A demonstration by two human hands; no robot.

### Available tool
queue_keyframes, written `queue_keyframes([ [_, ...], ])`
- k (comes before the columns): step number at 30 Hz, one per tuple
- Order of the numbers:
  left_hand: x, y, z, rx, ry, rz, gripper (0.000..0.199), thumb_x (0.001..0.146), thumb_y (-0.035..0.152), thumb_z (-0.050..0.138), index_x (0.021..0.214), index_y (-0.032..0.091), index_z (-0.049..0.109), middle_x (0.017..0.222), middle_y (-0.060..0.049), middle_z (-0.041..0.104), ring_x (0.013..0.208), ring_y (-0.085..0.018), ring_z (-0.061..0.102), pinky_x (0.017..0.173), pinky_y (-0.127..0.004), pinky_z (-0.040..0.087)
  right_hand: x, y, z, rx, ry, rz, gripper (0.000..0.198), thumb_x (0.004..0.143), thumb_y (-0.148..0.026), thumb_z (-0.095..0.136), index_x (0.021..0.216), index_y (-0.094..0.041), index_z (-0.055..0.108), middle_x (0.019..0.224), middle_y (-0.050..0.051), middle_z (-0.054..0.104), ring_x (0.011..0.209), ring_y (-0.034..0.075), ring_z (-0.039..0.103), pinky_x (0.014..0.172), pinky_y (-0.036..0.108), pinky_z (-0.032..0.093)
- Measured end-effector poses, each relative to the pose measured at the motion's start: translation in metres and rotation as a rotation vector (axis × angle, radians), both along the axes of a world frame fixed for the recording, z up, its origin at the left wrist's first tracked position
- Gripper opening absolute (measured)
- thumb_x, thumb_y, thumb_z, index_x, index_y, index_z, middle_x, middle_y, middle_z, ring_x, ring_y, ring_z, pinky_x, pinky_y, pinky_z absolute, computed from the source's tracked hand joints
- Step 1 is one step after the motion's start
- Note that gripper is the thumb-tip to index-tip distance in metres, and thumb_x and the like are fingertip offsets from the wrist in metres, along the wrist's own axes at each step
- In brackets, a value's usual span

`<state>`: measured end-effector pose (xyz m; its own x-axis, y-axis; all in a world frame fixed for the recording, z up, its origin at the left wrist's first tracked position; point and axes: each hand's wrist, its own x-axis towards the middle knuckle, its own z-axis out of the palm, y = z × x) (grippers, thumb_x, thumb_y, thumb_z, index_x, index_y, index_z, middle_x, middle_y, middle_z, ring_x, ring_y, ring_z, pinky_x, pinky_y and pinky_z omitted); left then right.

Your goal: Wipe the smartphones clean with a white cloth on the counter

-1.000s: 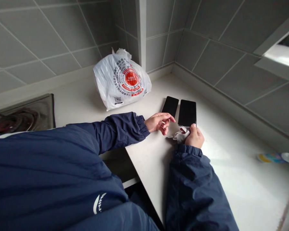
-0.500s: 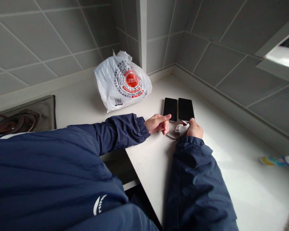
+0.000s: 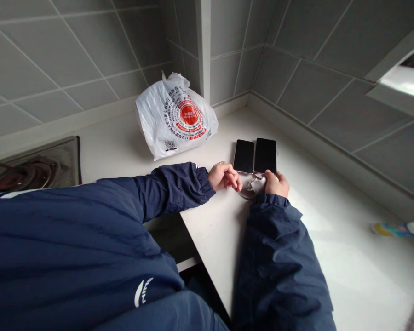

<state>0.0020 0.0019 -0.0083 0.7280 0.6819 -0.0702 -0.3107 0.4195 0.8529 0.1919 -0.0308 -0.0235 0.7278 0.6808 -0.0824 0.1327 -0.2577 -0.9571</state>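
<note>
Two black-screened smartphones lie side by side on the white countertop (image 3: pixel 214 239): a left phone (image 3: pixel 244 156) and a slightly larger right phone (image 3: pixel 265 155). My right hand (image 3: pixel 278 184) grips the lower right corner of the right phone, thumb on its near edge; the fingers underneath are hidden. My left hand (image 3: pixel 224 176) rests just below the left phone's near left corner, fingers curled in and nothing seen in them. Between the hands lies a crumpled white tissue (image 3: pixel 258 184), close to my right thumb. Below the tissue a pale curved strip or cable shows, too small to name.
A white plastic bag (image 3: pixel 175 119) with red and black print stands against the back wall. To the left is a stove burner (image 3: pixel 31 165). A colourful bottle (image 3: pixel 398 229) lies at the far right. Tiled walls close off the corner; the counter's near edge borders a dark opening (image 3: pixel 172 236).
My left thumb, stretched out over the left phone before, has drawn back and folded in. My right hand and the right phone have shifted slightly up and to the left.
</note>
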Motion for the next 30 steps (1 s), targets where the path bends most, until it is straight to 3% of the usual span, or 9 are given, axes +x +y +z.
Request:
queue_keyframes([
  [5,-0.003,0.004,0.004,-0.09,-0.028,-0.046,0.036,0.07,0.027,0.047,0.04,0.014,0.063,0.036,-0.006,0.035,0.058,-0.024,0.063,0.058,-0.032,0.053,-0.009,-0.005,0.015,-0.09,0.031,-0.081,0.054,0.069,-0.027,0.071,0.12,-0.009,0.065,0.081,0.001,0.066,0.083,0.019,0.065,0.088,0.033,0.054],
  [9,-0.002,0.003,0.002,-0.039,-0.041,-0.063,0.036,0.072,0.031,0.052,0.044,0.014,0.066,0.037,-0.005,0.037,0.058,-0.023,0.063,0.057,-0.031,0.052,-0.016,-0.012,0.022,-0.112,-0.004,-0.085,0.063,0.076,-0.026,0.067,0.135,-0.007,0.052,0.067,-0.006,0.057,0.067,0.017,0.061,0.074,0.029,0.053],
  [12,0.0,0.002,0.001,-0.05,-0.084,-0.036,0.036,0.075,0.037,0.056,0.052,0.013,0.071,0.044,-0.004,0.045,0.057,-0.021,0.063,0.056,-0.03,0.05,-0.018,-0.015,0.018,-0.116,-0.063,-0.06,0.054,0.078,-0.03,0.063,0.128,-0.011,0.053,0.063,-0.008,0.054,0.06,0.016,0.056,0.066,0.027,0.048],
  [15,-0.001,0.002,0.002,-0.115,-0.112,-0.023,0.037,0.077,0.041,0.057,0.063,0.012,0.075,0.055,-0.004,0.054,0.058,-0.019,0.063,0.056,-0.031,0.051,-0.022,-0.018,0.014,-0.103,-0.182,0.002,0.025,0.078,-0.036,0.062,0.095,-0.018,0.063,0.07,-0.003,0.06,0.066,0.016,0.056,0.071,0.028,0.046],
  [17,-0.001,0.002,0.003,-0.123,-0.122,-0.009,0.037,0.077,0.041,0.057,0.064,0.012,0.074,0.056,-0.004,0.054,0.056,-0.018,0.061,0.054,-0.03,0.051,-0.03,-0.02,0.013,-0.091,-0.268,0.071,0.02,0.079,-0.041,0.062,0.077,-0.021,0.062,0.074,-0.001,0.064,0.072,0.017,0.058,0.077,0.029,0.045],
  [19,-0.001,0.002,0.005,-0.123,-0.126,0.002,0.037,0.077,0.041,0.056,0.061,0.012,0.072,0.053,-0.003,0.049,0.049,-0.014,0.054,0.049,-0.027,0.046,-0.041,-0.023,0.016,-0.096,-0.35,0.14,0.023,0.08,-0.046,0.063,0.077,-0.022,0.063,0.075,0.001,0.066,0.076,0.019,0.06,0.079,0.03,0.045],
  [23,0.002,0.001,0.005,-0.121,-0.081,0.047,0.039,0.081,0.04,0.054,0.051,0.015,0.06,0.044,0.002,0.035,0.038,-0.007,0.031,0.04,-0.021,0.026,-0.063,-0.025,0.025,-0.271,-0.589,0.23,0.039,0.085,-0.054,0.063,0.106,-0.021,0.066,0.097,0.01,0.074,0.088,0.026,0.068,0.079,0.033,0.046],
  [27,0.005,-0.003,0.004,-0.023,-0.027,0.135,0.043,0.082,0.043,0.054,0.047,0.018,0.05,0.043,0.004,0.029,0.037,-0.006,0.018,0.039,-0.021,0.016,-0.072,-0.022,0.032,-0.434,-0.653,0.234,0.048,0.086,-0.061,0.062,0.114,-0.022,0.063,0.102,0.014,0.075,0.093,0.033,0.071,0.078,0.039,0.05],
  [30,0.005,-0.009,0.006,0.242,0.108,0.4,0.045,0.086,0.043,0.051,0.048,0.02,0.049,0.046,0.002,0.036,0.044,-0.009,0.033,0.047,-0.024,0.033,-0.072,-0.018,0.035,-0.477,-0.655,0.23,0.06,0.081,-0.068,0.064,0.119,-0.021,0.058,0.1,0.016,0.075,0.092,0.036,0.072,0.079,0.044,0.052],
])
